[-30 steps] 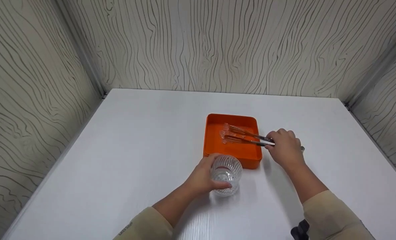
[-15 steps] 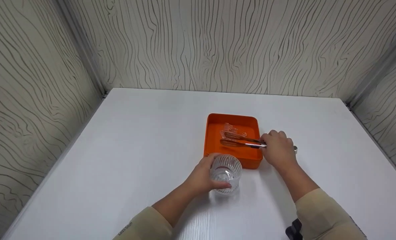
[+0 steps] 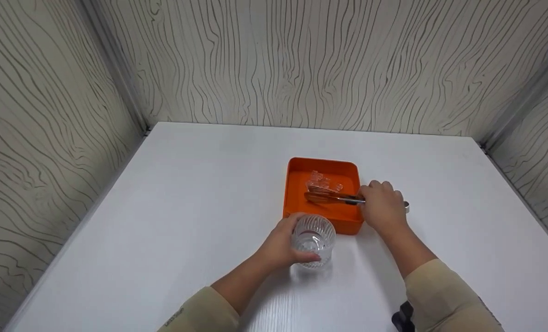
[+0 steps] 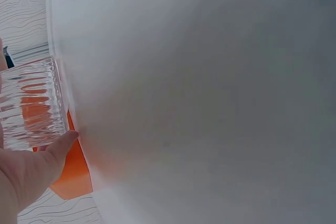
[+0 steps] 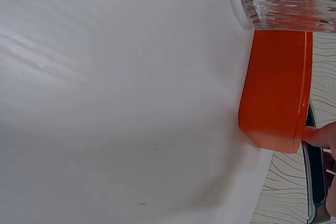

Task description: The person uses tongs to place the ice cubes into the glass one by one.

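My left hand (image 3: 278, 244) curls round a clear ribbed glass (image 3: 314, 237) standing on the white table, its thumb across the near side; the left wrist view shows the glass (image 4: 34, 106) between thumb and fingers. In my right hand (image 3: 384, 207) are metal tongs (image 3: 347, 198), gripped near the middle, with their tips low inside an orange square tray (image 3: 297, 180). Clear, ice-like pieces (image 3: 317, 180) lie in the tray beside the tips. Whether the tips pinch a piece, I cannot tell. The right wrist view shows fingers on the tongs (image 5: 315, 182) at the tray's side (image 5: 273, 87).
The glass stands right against the tray's near-left side. Behind the white table (image 3: 186, 184) rises a wood-patterned wall (image 3: 274, 64), with further patterned panels at left (image 3: 38, 138) and right (image 3: 545, 152).
The right hand and tongs have moved a little left, and the tong arms have drawn together beside the clear pieces. The left hand and glass have stayed in place.
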Tool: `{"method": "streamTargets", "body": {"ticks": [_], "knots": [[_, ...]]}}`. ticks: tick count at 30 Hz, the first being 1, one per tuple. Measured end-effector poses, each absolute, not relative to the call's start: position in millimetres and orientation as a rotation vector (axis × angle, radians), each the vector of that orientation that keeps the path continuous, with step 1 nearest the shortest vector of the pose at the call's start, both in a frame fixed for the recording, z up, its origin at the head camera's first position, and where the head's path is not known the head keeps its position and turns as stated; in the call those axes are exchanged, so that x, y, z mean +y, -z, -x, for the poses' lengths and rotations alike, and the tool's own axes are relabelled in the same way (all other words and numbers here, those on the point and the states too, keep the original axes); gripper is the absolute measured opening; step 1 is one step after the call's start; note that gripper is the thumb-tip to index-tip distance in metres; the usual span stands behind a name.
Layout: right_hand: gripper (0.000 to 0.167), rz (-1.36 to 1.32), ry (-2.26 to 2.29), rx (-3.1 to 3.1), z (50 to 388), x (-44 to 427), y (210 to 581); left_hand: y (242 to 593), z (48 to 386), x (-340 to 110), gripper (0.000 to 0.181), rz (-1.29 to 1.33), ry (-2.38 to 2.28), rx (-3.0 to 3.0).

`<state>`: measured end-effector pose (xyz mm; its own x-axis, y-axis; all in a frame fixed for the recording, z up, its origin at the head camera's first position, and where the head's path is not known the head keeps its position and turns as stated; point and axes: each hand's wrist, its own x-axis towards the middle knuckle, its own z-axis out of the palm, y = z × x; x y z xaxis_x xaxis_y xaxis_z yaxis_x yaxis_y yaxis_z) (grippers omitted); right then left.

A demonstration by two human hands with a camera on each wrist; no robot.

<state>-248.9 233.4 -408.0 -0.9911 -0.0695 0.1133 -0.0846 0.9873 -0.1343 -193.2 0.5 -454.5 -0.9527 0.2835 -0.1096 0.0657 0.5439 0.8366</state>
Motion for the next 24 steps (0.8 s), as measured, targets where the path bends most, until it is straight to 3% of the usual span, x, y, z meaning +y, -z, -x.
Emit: {"method": "streamTargets", "body": {"ticks": [24], "knots": [[0.010, -0.110, -0.266, -2.986, 246.2, 246.3, 400.5, 455.1, 192.7, 0.4, 0.087, -0.315, -1.384, 2.542]]}}
